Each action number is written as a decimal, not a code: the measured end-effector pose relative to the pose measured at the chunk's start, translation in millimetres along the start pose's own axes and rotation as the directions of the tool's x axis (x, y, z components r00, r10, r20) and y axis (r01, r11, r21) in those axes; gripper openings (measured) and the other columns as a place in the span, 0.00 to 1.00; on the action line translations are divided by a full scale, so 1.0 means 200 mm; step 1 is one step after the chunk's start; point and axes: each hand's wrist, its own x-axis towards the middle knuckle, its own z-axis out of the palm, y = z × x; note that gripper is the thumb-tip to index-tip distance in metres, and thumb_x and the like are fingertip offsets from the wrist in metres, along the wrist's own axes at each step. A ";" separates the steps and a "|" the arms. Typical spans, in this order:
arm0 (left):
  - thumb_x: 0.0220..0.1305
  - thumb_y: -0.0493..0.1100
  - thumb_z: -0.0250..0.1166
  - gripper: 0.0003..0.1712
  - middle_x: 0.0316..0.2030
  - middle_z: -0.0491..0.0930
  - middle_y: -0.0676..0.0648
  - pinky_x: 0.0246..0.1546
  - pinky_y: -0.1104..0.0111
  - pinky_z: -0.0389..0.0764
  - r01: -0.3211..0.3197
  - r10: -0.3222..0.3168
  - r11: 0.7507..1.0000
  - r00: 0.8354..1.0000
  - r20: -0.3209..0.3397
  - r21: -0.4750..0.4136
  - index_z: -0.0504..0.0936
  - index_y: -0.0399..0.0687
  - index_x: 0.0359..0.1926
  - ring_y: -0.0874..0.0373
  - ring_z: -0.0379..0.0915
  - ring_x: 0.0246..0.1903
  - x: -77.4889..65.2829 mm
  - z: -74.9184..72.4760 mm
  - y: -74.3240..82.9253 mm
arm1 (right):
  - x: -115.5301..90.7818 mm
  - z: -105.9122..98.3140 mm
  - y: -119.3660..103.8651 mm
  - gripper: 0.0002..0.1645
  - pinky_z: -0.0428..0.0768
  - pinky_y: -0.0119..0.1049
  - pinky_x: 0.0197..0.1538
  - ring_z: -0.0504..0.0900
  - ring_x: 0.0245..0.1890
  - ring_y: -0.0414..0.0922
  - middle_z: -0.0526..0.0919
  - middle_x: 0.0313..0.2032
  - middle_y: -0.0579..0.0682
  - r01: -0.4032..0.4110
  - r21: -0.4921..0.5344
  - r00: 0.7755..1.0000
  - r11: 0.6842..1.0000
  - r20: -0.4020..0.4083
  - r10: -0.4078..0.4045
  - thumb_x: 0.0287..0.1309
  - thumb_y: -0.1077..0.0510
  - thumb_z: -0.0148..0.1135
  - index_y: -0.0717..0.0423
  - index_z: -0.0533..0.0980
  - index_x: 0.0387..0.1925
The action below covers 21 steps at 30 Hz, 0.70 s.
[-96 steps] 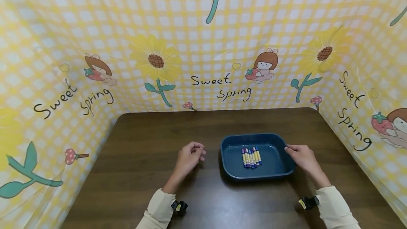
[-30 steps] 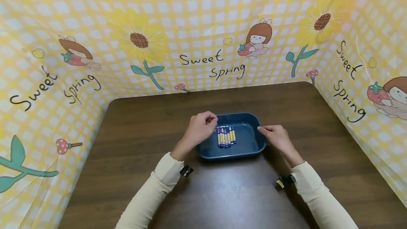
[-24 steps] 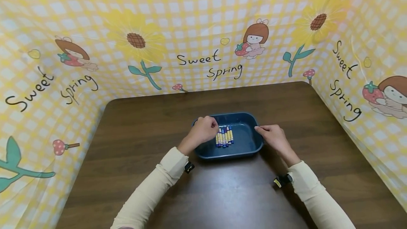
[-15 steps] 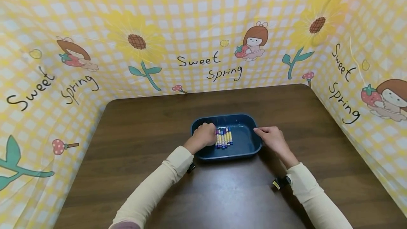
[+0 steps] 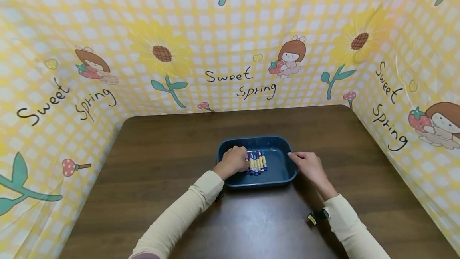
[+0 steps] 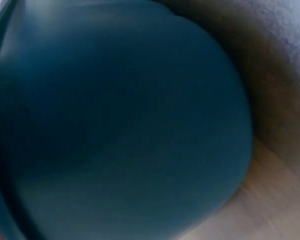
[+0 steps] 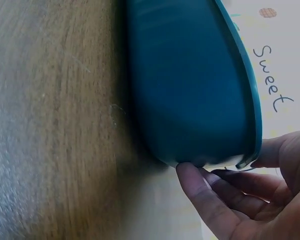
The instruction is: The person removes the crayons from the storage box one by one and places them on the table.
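A dark blue rectangular tray [image 5: 278, 167] sits on the table with several yellow-wrapped crayons [image 5: 258, 164], blue and purple at the ends, side by side inside. My left hand [image 5: 234, 160] reaches over the tray's left part, its fingers bent down at the leftmost crayon; I cannot tell if they pinch it, as the fingertips are hidden. The tray's outer wall [image 6: 130, 120] fills the left wrist view. With thumb above and fingers below, my right hand [image 5: 308, 164] holds the tray's right rim, seen close in the right wrist view, where the fingers [image 7: 195, 185] press under the rim.
The brown wooden table [image 5: 161, 143] extends around the tray on all sides. A yellow checked cloth [image 5: 223, 31] with printed flowers hangs along its back and sides. A small black camera [image 5: 318, 216] is strapped at the right wrist.
The tray has shifted left along the table with my right hand still gripping its rim. My left hand has come from beside the tray over it and down to the crayons.
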 end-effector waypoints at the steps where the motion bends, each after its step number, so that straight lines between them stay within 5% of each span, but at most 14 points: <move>1: 0.66 0.46 0.69 0.13 0.18 0.70 0.49 0.20 0.70 0.71 0.000 0.000 1.000 1.000 -0.003 -0.004 0.82 0.43 0.28 0.56 0.72 0.18 0.00 0.00 0.00 | 0.00 0.00 0.00 0.30 0.75 0.34 0.35 0.79 0.32 0.45 0.87 0.37 0.57 -0.001 -0.001 1.000 1.000 -0.005 0.001 0.72 0.41 0.56 0.63 0.82 0.56; 13: 0.65 0.37 0.69 0.12 0.14 0.63 0.50 0.15 0.71 0.68 -0.022 0.020 0.999 0.999 -0.032 -0.048 0.80 0.40 0.25 0.57 0.68 0.14 0.02 0.02 0.03 | -0.01 0.02 0.01 0.29 0.74 0.34 0.37 0.79 0.35 0.48 0.86 0.34 0.55 0.011 -0.017 0.999 1.000 -0.039 -0.012 0.72 0.42 0.56 0.62 0.83 0.53; 18: 0.63 0.36 0.70 0.03 0.21 0.74 0.47 0.20 0.68 0.75 -0.056 0.058 0.998 0.993 -0.101 0.016 0.85 0.39 0.35 0.55 0.72 0.20 0.03 0.04 0.06 | -0.01 0.02 0.01 0.29 0.74 0.35 0.37 0.79 0.35 0.47 0.85 0.33 0.55 0.002 -0.029 0.999 1.000 -0.051 -0.004 0.73 0.42 0.55 0.62 0.83 0.54; 21: 0.63 0.37 0.70 0.08 0.26 0.79 0.45 0.26 0.66 0.80 -0.060 0.070 0.995 0.987 -0.144 0.075 0.86 0.39 0.42 0.55 0.73 0.23 0.03 0.05 0.07 | -0.01 0.03 0.01 0.29 0.74 0.35 0.36 0.78 0.33 0.47 0.85 0.33 0.55 0.006 -0.025 0.999 1.000 -0.053 -0.007 0.73 0.42 0.56 0.62 0.83 0.54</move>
